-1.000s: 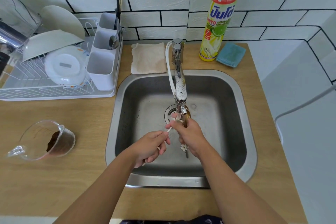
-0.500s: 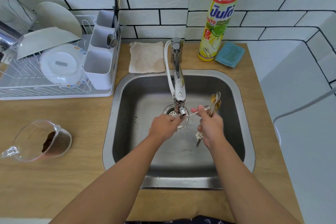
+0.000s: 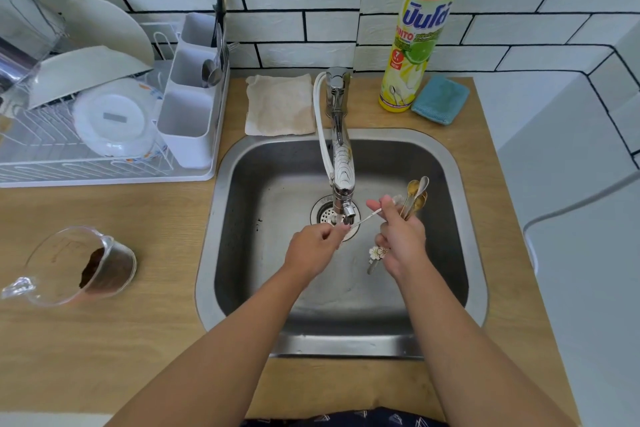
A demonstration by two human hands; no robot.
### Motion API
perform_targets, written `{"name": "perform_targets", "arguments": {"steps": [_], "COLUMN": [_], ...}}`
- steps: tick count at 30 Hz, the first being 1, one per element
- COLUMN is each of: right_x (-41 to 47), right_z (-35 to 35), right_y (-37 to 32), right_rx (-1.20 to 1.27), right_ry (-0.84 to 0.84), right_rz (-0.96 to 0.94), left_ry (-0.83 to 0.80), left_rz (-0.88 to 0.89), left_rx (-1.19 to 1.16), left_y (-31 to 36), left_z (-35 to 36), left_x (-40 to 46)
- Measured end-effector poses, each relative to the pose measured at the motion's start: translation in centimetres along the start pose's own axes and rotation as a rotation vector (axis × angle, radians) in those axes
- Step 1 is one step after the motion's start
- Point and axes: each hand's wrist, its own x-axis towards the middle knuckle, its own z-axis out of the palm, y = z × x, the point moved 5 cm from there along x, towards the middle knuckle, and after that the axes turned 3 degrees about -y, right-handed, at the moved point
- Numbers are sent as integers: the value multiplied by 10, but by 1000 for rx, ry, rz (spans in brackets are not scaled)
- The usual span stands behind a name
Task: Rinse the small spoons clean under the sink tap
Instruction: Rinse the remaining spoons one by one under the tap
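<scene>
Over sink (image 3: 460, 184), right hand (image 3: 401, 239) around spoons (image 3: 417, 192).

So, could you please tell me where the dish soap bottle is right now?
In the head view, the dish soap bottle stands upright at the back right of the counter, against the tiled wall, between the tap and the blue sponge.

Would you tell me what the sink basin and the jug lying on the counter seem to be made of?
Sink basin: probably stainless steel with a brushed, dull-grey sheen and soft reflections. Jug: clear glass or hard plastic, which one cannot be told; the counter and brown residue show through its wall.
</scene>
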Motion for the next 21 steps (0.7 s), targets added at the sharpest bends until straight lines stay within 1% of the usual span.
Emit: {"name": "perform_targets", "arguments": {"steps": [2,3,5,6,7,8,9,10,11,13,14,15,16,17,18,20,21], "right_x": [-3,-5,-7,-7,-6,-4,-3,-3,-3,-6,-7,-6,-4,-2,-1,2,4], "right_z": [6,9,11,10,8,6,4,3,3,10,12,13,13,11,9,2,-1], "right_y": [-2,-2,-4,-5,-7,-9,-10,-9,-8,-3,-1,0,0,-1,-2,-4,-4], "right_rx": [18,18,11,4,-7,-16,-16,-11,-11,-17,-16,-12,-5,2,12,40,44], "right_ry": [-101,-157,-212,-199,-162,-112,-60,-21,-2,-10,-9,2,15,30,48,94,111], "right_rz": [-6,-7,-12,-20,-31,-41,-46,-45,-38,-20,-15,-14,-15,-17,-20,-18,-14], "left_ry": [-24,-80,-277,-377,-449,-478,-462,-407,-321,-111,-27,25,28,-17,-107,-360,-441], "left_rz": [-72,-112,-161,-151,-113,-51,19,88,142,152,130,109,90,84,88,101,106], "left_rx": [-54,-144,-380,-466,-505,-478,-382,-234,-80,123,162,160,122,52,-55,-298,-376], "left_y": [-1,-2,-6,-8,-9,-10,-10,-8,-3,8,12,14,14,10,8,4,1], "left_z": [-1,0,7,8,8,5,3,0,-2,-8,-11,-13,-11,-9,-7,-1,1], "left_x": [1,1,0,-3,-7,-10,-12,-13,-12,-5,-2,0,4,7,8,2,0]}}
